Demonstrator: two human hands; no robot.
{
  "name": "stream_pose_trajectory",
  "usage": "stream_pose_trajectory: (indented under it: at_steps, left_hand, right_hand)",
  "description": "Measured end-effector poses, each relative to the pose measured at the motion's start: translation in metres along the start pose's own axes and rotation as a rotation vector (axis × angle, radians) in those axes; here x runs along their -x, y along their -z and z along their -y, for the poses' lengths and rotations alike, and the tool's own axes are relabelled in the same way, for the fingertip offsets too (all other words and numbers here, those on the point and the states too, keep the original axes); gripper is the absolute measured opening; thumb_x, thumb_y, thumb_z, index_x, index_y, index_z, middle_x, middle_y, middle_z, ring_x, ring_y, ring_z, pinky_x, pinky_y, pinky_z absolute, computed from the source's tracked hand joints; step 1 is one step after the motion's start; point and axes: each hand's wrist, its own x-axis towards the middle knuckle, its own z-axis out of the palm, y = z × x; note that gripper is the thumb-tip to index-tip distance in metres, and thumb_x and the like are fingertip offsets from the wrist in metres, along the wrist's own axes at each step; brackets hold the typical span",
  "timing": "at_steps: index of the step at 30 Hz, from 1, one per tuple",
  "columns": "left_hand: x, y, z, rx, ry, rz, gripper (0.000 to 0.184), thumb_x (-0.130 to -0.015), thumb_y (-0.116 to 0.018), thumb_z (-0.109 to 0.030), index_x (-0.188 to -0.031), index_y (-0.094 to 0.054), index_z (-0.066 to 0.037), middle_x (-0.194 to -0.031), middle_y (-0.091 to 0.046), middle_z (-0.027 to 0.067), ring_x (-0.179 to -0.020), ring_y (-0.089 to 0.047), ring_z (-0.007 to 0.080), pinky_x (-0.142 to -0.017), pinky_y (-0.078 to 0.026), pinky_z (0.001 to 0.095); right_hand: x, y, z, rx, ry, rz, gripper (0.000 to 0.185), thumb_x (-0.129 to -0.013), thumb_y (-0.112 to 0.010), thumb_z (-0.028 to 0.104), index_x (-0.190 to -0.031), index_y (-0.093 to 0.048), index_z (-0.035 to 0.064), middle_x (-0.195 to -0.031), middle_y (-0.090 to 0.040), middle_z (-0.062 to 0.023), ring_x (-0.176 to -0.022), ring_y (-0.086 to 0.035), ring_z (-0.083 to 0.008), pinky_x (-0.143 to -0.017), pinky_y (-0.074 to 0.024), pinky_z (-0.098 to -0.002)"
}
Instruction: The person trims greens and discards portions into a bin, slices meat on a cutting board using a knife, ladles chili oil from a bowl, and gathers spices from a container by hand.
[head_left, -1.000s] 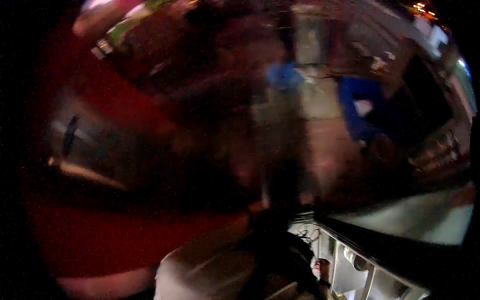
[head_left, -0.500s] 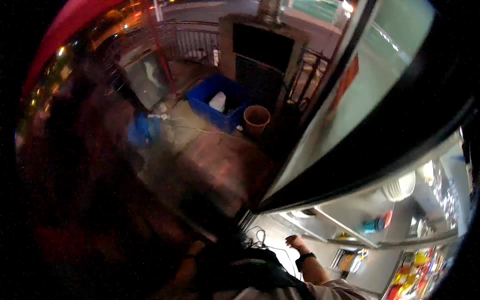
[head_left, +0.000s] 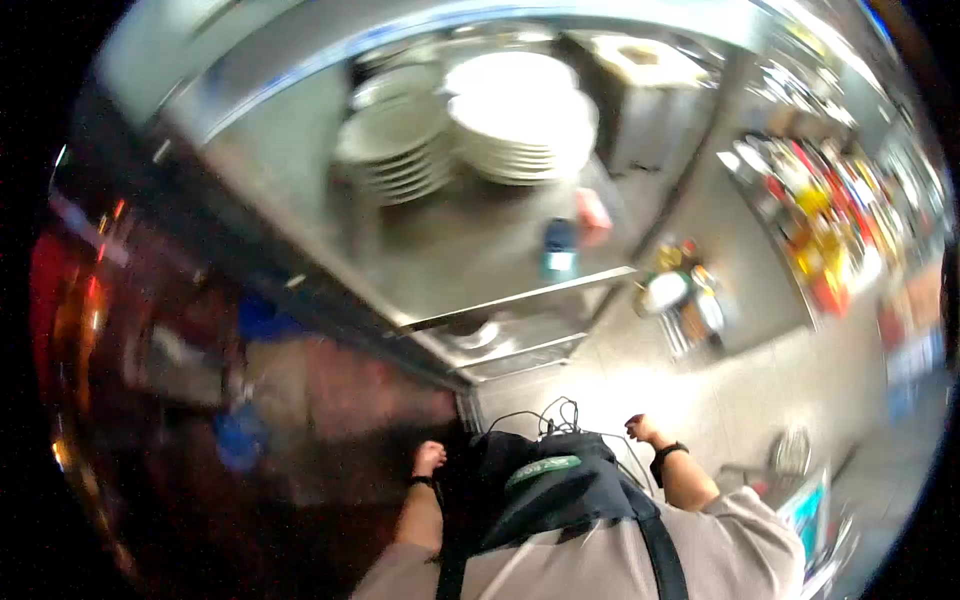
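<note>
My left hand (head_left: 430, 458) hangs low at the left of my dark apron (head_left: 560, 480), beside the doorway, with its fingers curled; whether anything is inside is too small to tell. On the other side of the apron, my right hand (head_left: 638, 428) is over the pale tiled floor, its fingers partly bent and small in view. Thin black cables (head_left: 560, 408) loop out in front of the apron between the hands. Neither hand touches the steel shelf (head_left: 450, 260) ahead, which bears stacked white plates (head_left: 525, 125) and a blue container (head_left: 560, 248).
A steel counter with colourful bottles and packets (head_left: 825, 240) stands at the right. Small containers (head_left: 680, 295) sit lower down beside it. The door frame (head_left: 300, 270) runs diagonally at the left, with a dark outdoor floor (head_left: 340, 400) and a blue object (head_left: 240, 437) beyond.
The view has swung right, from the dark outdoor area to the bright kitchen. The plates and shelf have come to the centre, and my left hand now shows clearly.
</note>
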Motion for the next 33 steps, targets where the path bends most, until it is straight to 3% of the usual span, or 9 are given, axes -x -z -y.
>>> stream_pose_trajectory:
  at_steps: [7, 9, 15, 17, 18, 27, 28, 32, 33]
  left_hand:
    - [-0.013, -0.250, -0.021, -0.717, 0.015, 0.294, 0.014, -0.081, -0.053, -0.014, -0.079, -0.061, -0.002, -0.068, -0.060, 0.0101, -0.061, -0.059, 0.0216, -0.050, -0.046, 0.0352]
    - [-0.065, -0.292, 0.019, -0.889, -0.723, 0.311, 0.022, -0.079, -0.045, -0.018, -0.079, -0.057, 0.002, -0.072, -0.057, 0.0152, -0.073, -0.057, 0.0285, -0.063, -0.043, 0.0417]
    - [-0.036, -0.482, -0.105, -0.092, 0.420, 0.455, 0.021, -0.079, -0.048, -0.022, -0.080, -0.058, -0.004, -0.077, -0.061, 0.0117, -0.071, -0.056, 0.0253, -0.070, -0.047, 0.0347]
    - [-0.063, -0.511, -0.108, -0.946, -0.189, 0.585, 0.019, -0.082, -0.053, -0.021, -0.083, -0.059, -0.003, -0.076, -0.061, 0.0088, -0.069, -0.056, 0.0204, -0.067, -0.046, 0.0321]
    - [-0.083, -0.522, -0.103, -0.970, -0.186, 0.578, 0.020, -0.083, -0.056, -0.016, -0.088, -0.063, 0.003, -0.085, -0.063, 0.0037, -0.064, -0.057, 0.0193, -0.063, -0.047, 0.0301]
    - [-0.144, -0.627, -0.139, -1.232, -0.209, 0.813, 0.025, -0.085, -0.051, -0.023, -0.089, -0.061, 0.000, -0.076, -0.061, 0.0082, -0.070, -0.057, 0.0192, -0.066, -0.045, 0.0336]
    - [-0.148, -0.645, -0.155, -1.280, -0.284, 0.859, 0.027, -0.086, -0.050, -0.024, -0.092, -0.062, 0.000, -0.081, -0.062, 0.0091, -0.072, -0.058, 0.0210, -0.068, -0.046, 0.0346]
    - [-0.160, -0.767, -0.228, -1.308, -0.542, 1.112, 0.034, -0.091, -0.045, -0.027, -0.100, -0.063, 0.001, -0.098, -0.065, 0.0129, -0.082, -0.061, 0.0281, -0.078, -0.046, 0.0386]
    - [-0.237, -0.807, -0.195, -2.203, -0.736, 1.211, 0.021, -0.077, -0.054, -0.020, -0.089, -0.065, -0.007, -0.096, -0.064, 0.0141, -0.087, -0.061, 0.0310, -0.077, -0.049, 0.0413]
  right_hand:
    - [0.118, 0.057, -0.185, -0.202, -0.233, -0.221, 0.024, -0.085, -0.050, 0.013, -0.102, -0.061, -0.0006, -0.082, -0.067, -0.0111, -0.068, -0.066, -0.0175, -0.054, -0.0534, -0.0311]
    - [0.146, 0.056, -0.228, -0.414, -0.317, -0.331, 0.023, -0.086, -0.050, 0.013, -0.101, -0.061, -0.0005, -0.080, -0.067, -0.0110, -0.067, -0.066, -0.0188, -0.054, -0.0534, -0.0312]
    - [0.195, 0.040, -0.305, -0.320, -0.321, -0.328, 0.019, -0.087, -0.051, 0.014, -0.097, -0.062, 0.0026, -0.074, -0.066, -0.0083, -0.064, -0.064, -0.0173, -0.054, -0.0520, -0.0328]
    - [0.177, 0.011, -0.354, -0.286, -0.209, -0.378, 0.018, -0.086, -0.052, 0.015, -0.092, -0.064, 0.0026, -0.074, -0.066, -0.0083, -0.064, -0.063, -0.0166, -0.053, -0.0514, -0.0321]
    - [0.198, 0.029, -0.324, -0.609, -0.501, -0.365, 0.018, -0.085, -0.051, 0.013, -0.086, -0.065, 0.0015, -0.076, -0.066, -0.0096, -0.065, -0.063, -0.0180, -0.055, -0.0510, -0.0324]
    - [0.142, 0.136, -0.350, -0.273, -0.537, -0.305, 0.027, -0.076, -0.048, 0.011, -0.095, -0.066, 0.0039, -0.109, -0.059, -0.0177, -0.104, -0.055, -0.0348, -0.086, -0.0461, -0.0399]
    - [0.123, 0.138, -0.383, -0.249, -0.542, -0.398, 0.029, -0.068, -0.059, 0.026, -0.086, -0.068, 0.0046, -0.095, -0.062, -0.0216, -0.093, -0.060, -0.0349, -0.079, -0.0479, -0.0405]
    - [0.152, 0.235, -0.423, -0.145, -0.501, -0.650, 0.023, -0.074, -0.051, 0.017, -0.085, -0.068, 0.0047, -0.090, -0.064, -0.0186, -0.083, -0.062, -0.0312, -0.072, -0.0496, -0.0389]
    - [0.148, 0.237, -0.446, -0.088, -0.483, -0.762, 0.023, -0.075, -0.050, 0.014, -0.085, -0.068, 0.0044, -0.088, -0.065, -0.0178, -0.077, -0.064, -0.0287, -0.069, -0.0502, -0.0374]
